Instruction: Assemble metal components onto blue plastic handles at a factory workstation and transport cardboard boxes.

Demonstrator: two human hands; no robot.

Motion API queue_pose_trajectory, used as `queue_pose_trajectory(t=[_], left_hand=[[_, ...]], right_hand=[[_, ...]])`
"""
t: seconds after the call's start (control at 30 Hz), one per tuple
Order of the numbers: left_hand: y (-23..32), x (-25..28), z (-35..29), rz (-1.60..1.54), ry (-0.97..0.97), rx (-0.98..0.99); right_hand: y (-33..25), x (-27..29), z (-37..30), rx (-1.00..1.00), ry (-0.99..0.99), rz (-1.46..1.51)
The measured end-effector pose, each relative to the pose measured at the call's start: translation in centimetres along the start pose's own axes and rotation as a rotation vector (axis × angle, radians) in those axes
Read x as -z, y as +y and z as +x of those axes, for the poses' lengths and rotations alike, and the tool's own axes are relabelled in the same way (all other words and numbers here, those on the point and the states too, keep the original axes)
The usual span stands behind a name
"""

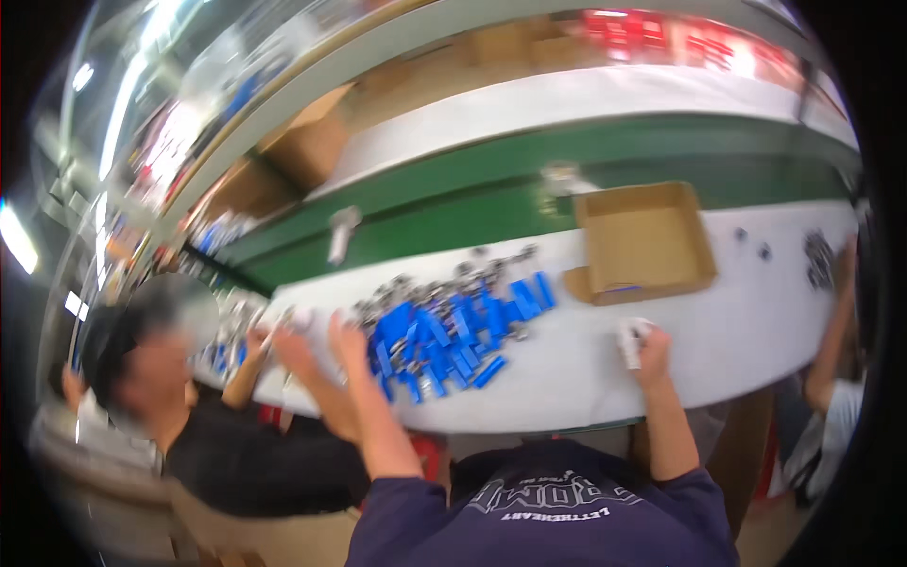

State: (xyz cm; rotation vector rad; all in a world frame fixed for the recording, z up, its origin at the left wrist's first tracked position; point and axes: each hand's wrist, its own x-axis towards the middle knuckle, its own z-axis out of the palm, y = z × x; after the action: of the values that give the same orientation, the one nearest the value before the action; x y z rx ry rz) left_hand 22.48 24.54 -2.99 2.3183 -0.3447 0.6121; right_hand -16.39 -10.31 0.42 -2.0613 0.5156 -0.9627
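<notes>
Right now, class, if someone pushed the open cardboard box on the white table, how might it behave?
The cardboard box is probably light for its size, given its thin walls. Being wide and low, it would likely slide across the flat white table rather than tip. Its open top suggests the walls could flex if squeezed.

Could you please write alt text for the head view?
A person's right hand holds a blurred white object at a white table, the left hand beside a pile of blue rectangular pieces and shiny metal parts. Behind sits an open cardboard box; a co-worker is at left.
</notes>
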Motion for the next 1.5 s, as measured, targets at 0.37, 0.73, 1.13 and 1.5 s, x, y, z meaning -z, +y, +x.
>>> queue_pose_trajectory(t=[0.37, 0.73, 1.13, 1.5], left_hand=[[24.0, -2.1, -18.0, -0.557, -0.619, -0.953], [25.6, -2.8, -18.3, -0.603, -0.897, -0.668], [32.0, -4.7, -16.7, -0.917, -1.076, -0.67], [30.4, -8.2, -18.3, -1.031, -0.966, -0.829]], right_hand=[[-0.5, 2.6, 0.5, 0.288, 0.319, 0.001], [17.6, 18.3, 7.9, -0.482, 0.532, -1.072], [11.8, 16.1, 6.5, -0.244, 0.777, -0.471], [-5.1, 2.8, 1.3, -0.334, -0.256, -0.094]])
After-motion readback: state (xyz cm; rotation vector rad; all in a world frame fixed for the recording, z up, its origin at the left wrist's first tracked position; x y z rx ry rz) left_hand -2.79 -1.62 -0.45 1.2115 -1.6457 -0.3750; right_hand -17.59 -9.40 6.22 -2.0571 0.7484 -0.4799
